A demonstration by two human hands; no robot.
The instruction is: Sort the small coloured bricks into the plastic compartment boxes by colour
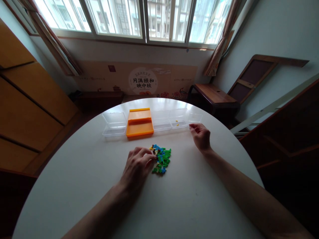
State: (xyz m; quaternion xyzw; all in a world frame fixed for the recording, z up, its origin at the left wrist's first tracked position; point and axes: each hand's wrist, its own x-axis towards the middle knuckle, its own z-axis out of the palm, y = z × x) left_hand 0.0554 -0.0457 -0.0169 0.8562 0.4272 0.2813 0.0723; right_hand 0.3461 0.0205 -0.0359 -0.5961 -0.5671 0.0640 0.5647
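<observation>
A small pile of tiny toy bricks (pixel 164 157), mostly green and blue with some yellow, cream and dark red ones, lies mid-table. My left hand (pixel 139 162) rests at the pile's left edge, its bent fingertips pinched on a small dark brick there. Farther back and to the right, my right hand (pixel 200 135) is closed in a pinch beside the rightmost clear plastic box (pixel 195 118); anything between its fingertips is too small to make out. Left of that hand, a clear box (pixel 178 123) holds a few yellow bricks.
An open orange box (pixel 140 127) stands behind the pile, with an open clear box (pixel 114 132) to its left and another clear box (pixel 161 125) to its right. All stand on a round white table (pixel 94 169). A wooden chair (pixel 214 93) is beyond its far right edge.
</observation>
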